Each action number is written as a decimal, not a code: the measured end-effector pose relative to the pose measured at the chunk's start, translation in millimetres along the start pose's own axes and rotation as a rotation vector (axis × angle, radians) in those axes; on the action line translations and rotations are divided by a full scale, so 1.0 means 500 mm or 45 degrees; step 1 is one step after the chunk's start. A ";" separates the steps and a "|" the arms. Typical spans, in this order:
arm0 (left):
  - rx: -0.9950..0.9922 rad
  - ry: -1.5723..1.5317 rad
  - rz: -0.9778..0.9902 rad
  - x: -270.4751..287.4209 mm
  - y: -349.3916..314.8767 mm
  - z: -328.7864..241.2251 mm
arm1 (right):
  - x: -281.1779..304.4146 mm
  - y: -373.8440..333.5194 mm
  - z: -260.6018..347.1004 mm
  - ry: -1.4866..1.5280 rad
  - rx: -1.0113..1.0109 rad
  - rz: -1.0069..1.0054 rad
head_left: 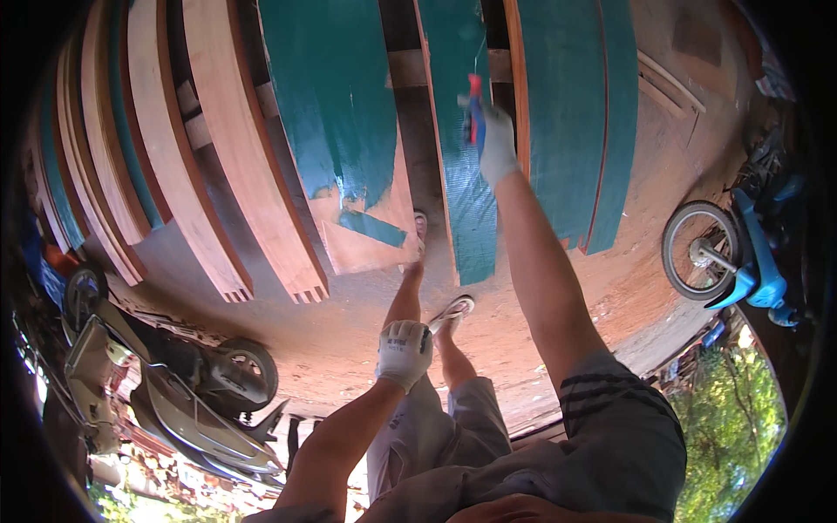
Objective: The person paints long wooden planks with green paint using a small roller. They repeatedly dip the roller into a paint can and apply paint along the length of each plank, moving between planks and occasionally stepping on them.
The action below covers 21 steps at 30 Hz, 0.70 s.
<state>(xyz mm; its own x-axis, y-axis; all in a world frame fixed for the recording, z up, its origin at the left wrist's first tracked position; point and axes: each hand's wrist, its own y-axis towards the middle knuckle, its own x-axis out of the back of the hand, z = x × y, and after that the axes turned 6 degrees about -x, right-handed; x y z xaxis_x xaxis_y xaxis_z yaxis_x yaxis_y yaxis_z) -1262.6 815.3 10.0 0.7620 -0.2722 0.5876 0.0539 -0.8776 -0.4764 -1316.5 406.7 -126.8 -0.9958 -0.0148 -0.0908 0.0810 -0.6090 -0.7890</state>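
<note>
My right hand [498, 150], in a white glove, reaches far forward and is closed on a red-and-blue-handled tool [475, 122]. Motion blurs the tool, so its exact kind is unclear. It is over a narrow plank [471, 231] coated in glossy green. In another white glove, my left hand [404, 353] is curled into a fist in front of my legs, back of the hand showing; whatever it might hold is hidden. Ahead and to the left lies a wide board [336, 105], mostly green, with bare pinkish wood and a green streak at its near end.
Bare wooden beams [248, 174] lie side by side at the left. More green boards [567, 157] lie to the right, near loose wood strips [667, 87]. A motorbike [187, 401] stands at lower left, a blue two-wheeler [741, 253] at right. Dirt floor [558, 305] surrounds my sandalled feet.
</note>
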 end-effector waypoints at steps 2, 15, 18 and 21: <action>-0.003 -0.021 0.027 0.005 -0.001 0.006 | -0.031 0.092 0.061 0.076 -0.092 0.024; 0.005 -0.039 -0.094 0.015 -0.004 0.023 | -0.031 0.141 -0.025 0.138 -0.291 0.017; -0.003 -0.052 -0.083 0.009 -0.014 0.024 | 0.047 0.046 -0.121 0.148 -0.333 -0.029; 0.018 -0.068 -0.087 0.008 -0.026 0.023 | 0.117 -0.047 -0.174 0.074 -0.429 -0.047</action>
<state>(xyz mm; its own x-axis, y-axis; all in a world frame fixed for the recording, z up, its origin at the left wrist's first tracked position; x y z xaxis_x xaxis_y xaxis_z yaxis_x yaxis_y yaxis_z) -1252.9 830.0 10.9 0.7897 -0.1903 0.5832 0.1153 -0.8877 -0.4458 -1372.8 489.1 -166.6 -0.9949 0.0536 -0.0850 0.0642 -0.3123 -0.9478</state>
